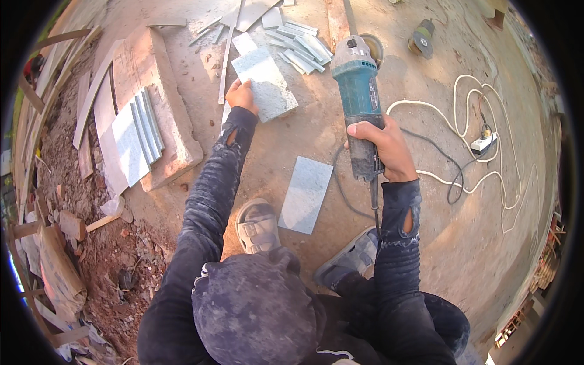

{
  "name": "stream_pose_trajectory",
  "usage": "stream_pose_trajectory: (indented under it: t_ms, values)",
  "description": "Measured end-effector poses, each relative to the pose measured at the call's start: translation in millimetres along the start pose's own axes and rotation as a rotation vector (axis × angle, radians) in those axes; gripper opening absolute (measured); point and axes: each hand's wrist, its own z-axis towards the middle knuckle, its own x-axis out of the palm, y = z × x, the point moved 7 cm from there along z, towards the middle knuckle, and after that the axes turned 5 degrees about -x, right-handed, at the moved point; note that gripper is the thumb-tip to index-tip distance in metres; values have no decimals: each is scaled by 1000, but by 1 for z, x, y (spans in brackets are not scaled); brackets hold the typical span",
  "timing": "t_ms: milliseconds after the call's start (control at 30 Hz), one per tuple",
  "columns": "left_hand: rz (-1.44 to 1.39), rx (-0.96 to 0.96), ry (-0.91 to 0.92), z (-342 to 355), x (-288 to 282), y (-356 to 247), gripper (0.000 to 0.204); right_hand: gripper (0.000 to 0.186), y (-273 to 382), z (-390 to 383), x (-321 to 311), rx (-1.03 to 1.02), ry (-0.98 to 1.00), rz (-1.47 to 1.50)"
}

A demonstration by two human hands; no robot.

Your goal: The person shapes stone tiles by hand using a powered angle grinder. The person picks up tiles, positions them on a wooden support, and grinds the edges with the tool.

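My right hand [389, 146] is wrapped round the teal and black body of an angle grinder [359, 91], whose disc end points away from me. With my left hand [242, 97] I grip the left edge of a pale grey stone tile [267, 85]; the fingertips are partly hidden by the hand. Between my feet and the grinder, a second rectangular tile [306, 194] lies flat on the ground. A long thin straight bar [230, 55] runs just left of the held tile. Beyond it lie several narrow cut tile strips [301, 45].
At left, a stack of tiles [139, 137] leans on a thick slab [161, 103], beside rubble [131, 261]. A second grinder [421, 39] lies at the far right. A white cable [465, 109] loops around a power strip [484, 143] on the right; the grinder's dark cord trails nearby.
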Motion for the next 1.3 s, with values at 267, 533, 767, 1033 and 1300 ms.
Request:
stream_pose_trajectory:
  t_ms: [267,533,767,1033,1300]
  values:
    - [376,27,104,-38,-39,12,49,39,-12,6,10,23,9,-44]
    - [370,-8,205,-100,-46,12,51,34,-23,12,52,26,85,-175]
    - [272,-23,235,-106,-43,21,42,54,-45,21,98,-3,103,-393]
    - [259,-9,300,-105,-51,37,16,65,-82,25,127,0,89,-614]
    - [254,8,382,-85,-62,38,21,66,-85,20,140,1,90,-624]
